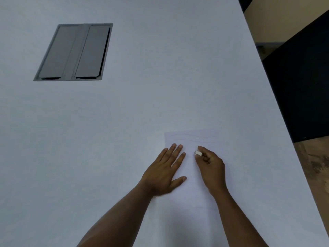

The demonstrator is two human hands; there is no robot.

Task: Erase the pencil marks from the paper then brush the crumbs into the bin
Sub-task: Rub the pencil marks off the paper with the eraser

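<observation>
A white sheet of paper (194, 139) lies on the white table, near its right side, with faint wavy pencil lines along its far edge. My left hand (165, 172) rests flat on the paper's left part, fingers straight and spread. My right hand (211, 166) pinches a small white eraser (198, 153) between thumb and fingers, with the eraser's tip down at the paper's middle. No bin is in view.
A grey metal cable hatch (74, 52) with two flaps is set into the table (124, 113) at the far left. The table's right edge runs diagonally, with a dark panel (299, 86) and brown floor (315, 166) beyond it.
</observation>
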